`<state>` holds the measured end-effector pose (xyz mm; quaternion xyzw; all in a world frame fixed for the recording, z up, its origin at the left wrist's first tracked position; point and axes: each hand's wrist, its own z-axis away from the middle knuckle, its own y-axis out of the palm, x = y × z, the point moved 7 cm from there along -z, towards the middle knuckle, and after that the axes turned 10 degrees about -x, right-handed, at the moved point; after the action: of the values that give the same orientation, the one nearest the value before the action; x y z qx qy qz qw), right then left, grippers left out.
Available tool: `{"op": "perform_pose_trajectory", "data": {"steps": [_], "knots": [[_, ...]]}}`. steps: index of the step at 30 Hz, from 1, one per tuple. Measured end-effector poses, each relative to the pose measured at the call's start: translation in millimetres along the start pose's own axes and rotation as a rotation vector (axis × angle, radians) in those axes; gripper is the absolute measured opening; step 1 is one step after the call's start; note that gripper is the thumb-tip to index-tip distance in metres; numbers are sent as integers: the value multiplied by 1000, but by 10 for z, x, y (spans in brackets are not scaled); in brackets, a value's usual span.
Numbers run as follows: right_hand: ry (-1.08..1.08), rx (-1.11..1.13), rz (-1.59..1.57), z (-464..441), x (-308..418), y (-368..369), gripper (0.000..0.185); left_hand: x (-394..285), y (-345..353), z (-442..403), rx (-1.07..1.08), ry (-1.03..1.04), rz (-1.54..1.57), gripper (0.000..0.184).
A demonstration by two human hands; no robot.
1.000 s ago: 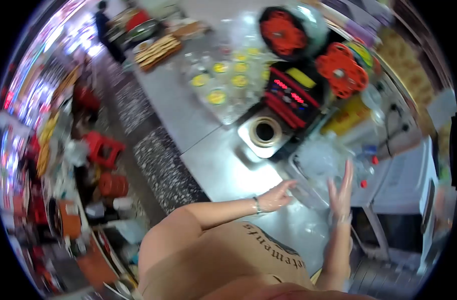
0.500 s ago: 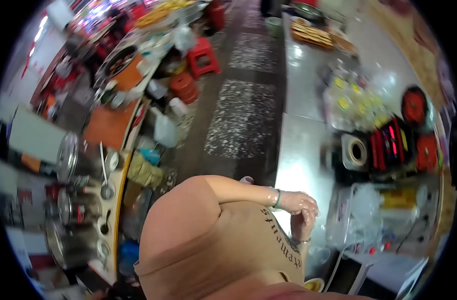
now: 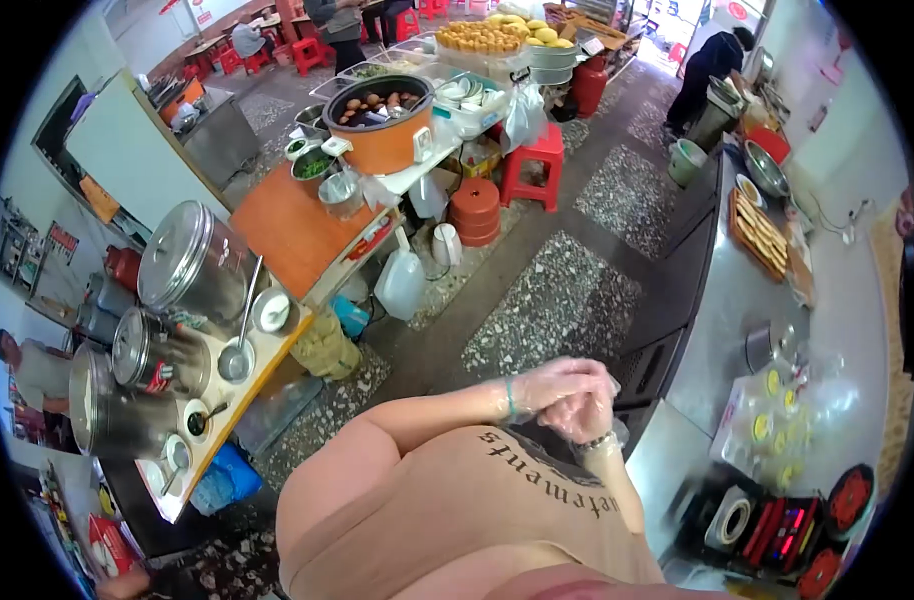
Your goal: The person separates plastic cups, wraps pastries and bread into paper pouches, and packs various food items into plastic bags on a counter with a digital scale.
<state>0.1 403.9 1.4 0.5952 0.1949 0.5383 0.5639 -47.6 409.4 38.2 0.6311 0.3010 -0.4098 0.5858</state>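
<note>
Both my hands wear clear plastic gloves and meet in front of my chest, above the floor beside the steel counter (image 3: pixel 667 460). My left hand (image 3: pixel 555 384), with a teal band at the wrist, lies across the top of my right hand (image 3: pixel 579 416). Its fingers are bent and pressed against the other glove. Below it, the right hand is curled, with a beaded bracelet (image 3: pixel 599 444) at its wrist and loose glove film around it. Whatever may be between the fingers is hidden.
The counter holds a tray of flatbreads (image 3: pixel 759 232), yellow-marked packs (image 3: pixel 767 430) and a device with red lights (image 3: pixel 777 530). Opposite stand lidded steel pots (image 3: pixel 192 260), an orange cooker of eggs (image 3: pixel 382 130) and a red stool (image 3: pixel 535 165). A person in dark clothes (image 3: pixel 712 70) bends at the far right.
My view has swung, so the counter shifts right and more aisle and opposite tables show. My hands stay together, moving from over the counter to beside it.
</note>
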Motion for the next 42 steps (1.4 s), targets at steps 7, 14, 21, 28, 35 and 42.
{"op": "perform_pose_trajectory", "data": {"steps": [7,14,21,28,35,42], "knots": [[-76,-293,498,-1578,368,-412,35,-691,-1240,-658,-42,-261,-391,44],[-539,-125,1063,-2586,1616,-278,14,-871,-2117,-1924,-272,115,-537,33],[-271,-225,1346,-3596,3478,-1050,9,-1149,-2357,-4152,-263,58,-664,26],[-619,-57,1656,-4672,5321,-2001,29,-1680,-2367,-6327,-118,545,-1115,33],[-350,-134,1000,-6666,6740,-1975,27,-1810,-3332,-8331,-9,604,-1294,35],[-500,-369,776,-7998,8876,-2265,27,-2596,-3831,-10788,113,786,-1147,30]]}}
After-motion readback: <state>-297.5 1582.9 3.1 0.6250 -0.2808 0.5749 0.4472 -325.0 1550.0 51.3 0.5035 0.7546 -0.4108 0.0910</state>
